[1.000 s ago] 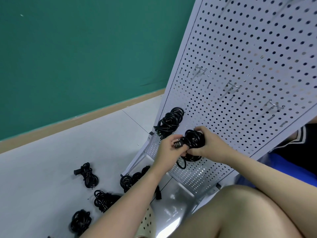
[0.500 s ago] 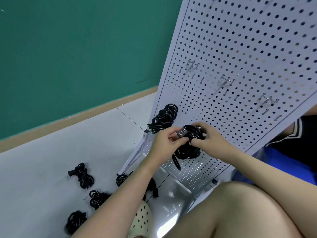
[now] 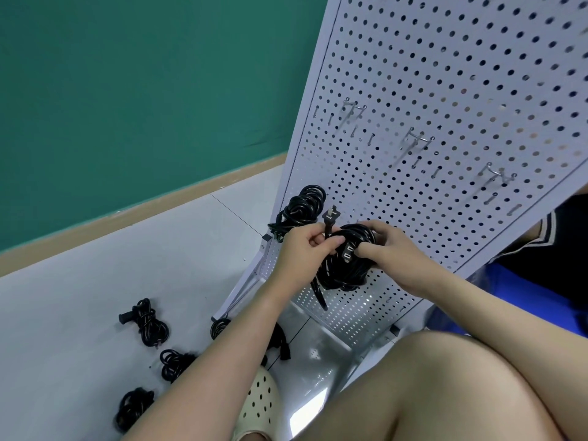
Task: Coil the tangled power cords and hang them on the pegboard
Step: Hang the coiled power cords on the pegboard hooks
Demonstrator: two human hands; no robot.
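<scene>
Green wall and pale floor sit behind the white pegboard (image 3: 445, 90), which leans up and away from me. I hold a coiled black cord (image 3: 346, 265) against the board's lower part, just right of a coil (image 3: 305, 205) already hanging. My left hand (image 3: 302, 249) pinches the lead just below the plug (image 3: 331, 215); my right hand (image 3: 391, 249) curls round the top of the bundle, thumb beside the socket end (image 3: 348, 251). The coil's long axis runs roughly up the board, its loops hanging downward and a loose tail (image 3: 318, 294) trailing beneath. The plug stands with its prongs pointing up.

To do this well, I judge I should keep the loops pinched together, tuck in the tail, then lift the top loop onto a hook (image 3: 420, 138) and let go only once it bears the weight. More cords (image 3: 146, 323) lie on the floor (image 3: 79, 281).
</scene>
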